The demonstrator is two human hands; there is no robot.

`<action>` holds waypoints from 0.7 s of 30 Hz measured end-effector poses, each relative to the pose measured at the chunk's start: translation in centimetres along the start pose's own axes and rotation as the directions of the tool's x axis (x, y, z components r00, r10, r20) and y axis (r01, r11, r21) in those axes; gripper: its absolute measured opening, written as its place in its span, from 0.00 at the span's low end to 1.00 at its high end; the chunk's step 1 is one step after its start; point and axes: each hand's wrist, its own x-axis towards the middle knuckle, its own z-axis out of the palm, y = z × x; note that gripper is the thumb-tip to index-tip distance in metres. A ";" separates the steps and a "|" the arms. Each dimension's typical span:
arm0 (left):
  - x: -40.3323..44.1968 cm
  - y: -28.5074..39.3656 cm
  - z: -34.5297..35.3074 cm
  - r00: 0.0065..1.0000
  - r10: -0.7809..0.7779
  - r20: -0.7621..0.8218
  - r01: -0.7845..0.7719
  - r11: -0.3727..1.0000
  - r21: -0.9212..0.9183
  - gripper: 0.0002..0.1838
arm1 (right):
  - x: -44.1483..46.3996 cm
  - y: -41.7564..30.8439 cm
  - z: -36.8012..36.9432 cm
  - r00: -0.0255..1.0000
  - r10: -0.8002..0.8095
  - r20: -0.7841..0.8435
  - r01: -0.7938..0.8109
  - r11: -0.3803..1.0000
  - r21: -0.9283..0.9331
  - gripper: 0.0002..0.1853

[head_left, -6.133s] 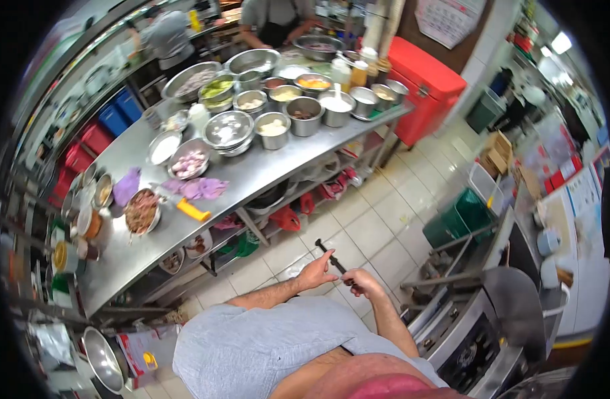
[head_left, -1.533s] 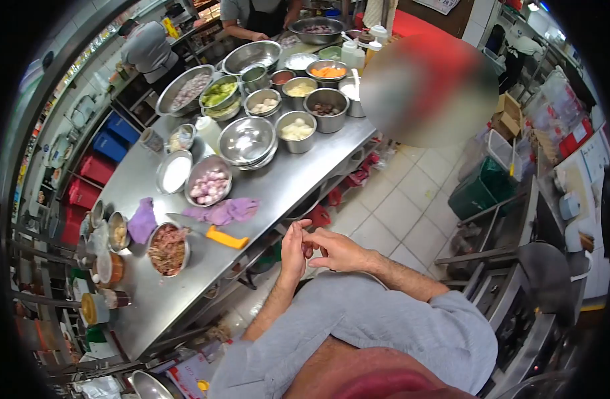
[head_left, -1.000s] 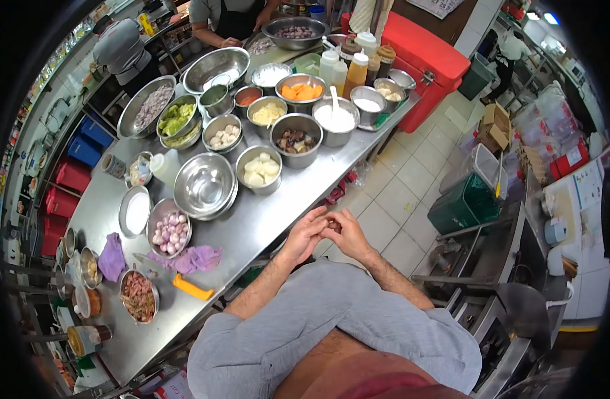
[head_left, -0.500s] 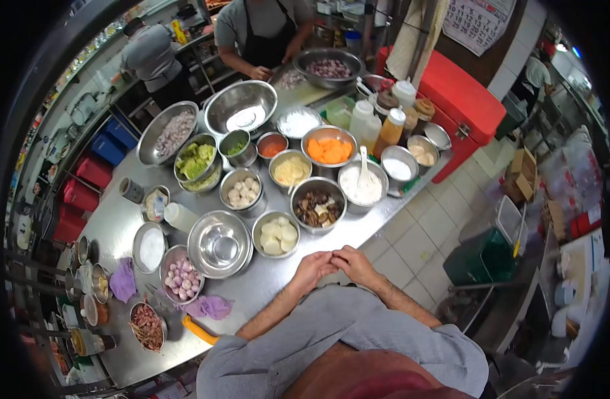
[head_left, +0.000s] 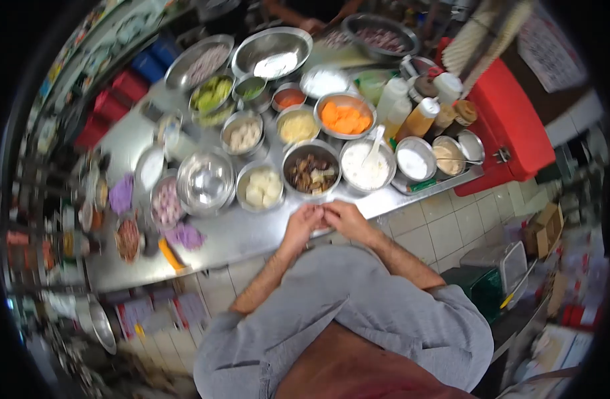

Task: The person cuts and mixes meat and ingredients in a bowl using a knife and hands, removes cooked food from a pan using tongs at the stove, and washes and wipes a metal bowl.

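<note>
L hand (head_left: 305, 223) & R hand (head_left: 345, 220) meet nr dark-food pot (head_left: 311, 169); fingers bent in, can't tell if on sth. Prob. just a pause; reaching needs hands apart.

A round steel pot (head_left: 309, 149) is holding glossy dark brown pieces, a few paler bits showing among them. A smaller steel pot (head_left: 259, 166) is holding rounded, off-white chunks. Both are standing upright and uncovered near the front edge of the tabletop (head_left: 232, 238), the smaller one sitting closer to the tabletop's left end.
</note>
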 end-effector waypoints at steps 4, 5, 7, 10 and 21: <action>-2.4 2.2 1.4 0.982 0.108 -0.158 -0.125 0.987 -0.101 0.14 | 1.3 -2.0 -0.3 0.999 0.037 0.029 -0.042 0.980 0.196 0.13; -3.0 2.6 1.8 0.969 0.120 -0.216 -0.162 0.969 -0.185 0.14 | 1.5 -2.5 0.0 1.000 -0.009 0.015 0.006 0.979 0.203 0.12; -4.1 2.5 1.1 0.958 0.172 -0.228 -0.229 0.939 -0.256 0.13 | 2.2 -2.8 0.5 0.993 -0.060 0.099 0.033 0.965 0.260 0.13; -6.5 2.9 1.4 0.905 0.190 -0.381 -0.304 0.915 -0.264 0.12 | 2.7 -4.8 1.4 0.962 -0.128 0.241 0.065 0.965 0.255 0.15; -12.3 2.8 -5.1 0.842 0.269 -0.468 -0.413 0.879 -0.237 0.11 | 3.6 -6.9 10.2 0.919 -0.056 0.391 -0.146 0.871 0.469 0.10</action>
